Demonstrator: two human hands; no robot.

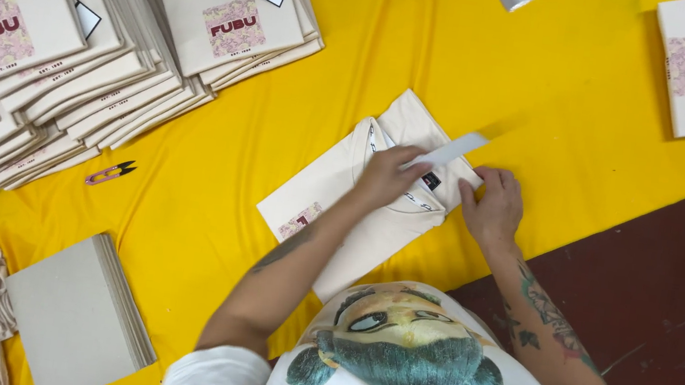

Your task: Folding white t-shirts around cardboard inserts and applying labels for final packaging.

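1. The folded cream shirt [357, 212] lay at the centre of the frame on the yellow surface [552, 97], collar toward the upper right.
2. Your left hand [385, 176] pinched a white paper strip [448, 153] above the collar; your right hand [494, 207] pressed curled fingers on the shirt's right edge.
3. You seemed to be at the tagging or insert stage of the fold; seating the strip squarely likely called for a steady collar.
4. Stacks of folded shirts [66, 64] filled the upper left, purple snips [109, 174] lay left of the shirt, grey boards [80, 312] sat lower left.
5. The surface's edge ran diagonally just right of your right hand, over a dark red floor [668, 292]; open yellow room lay above the shirt.
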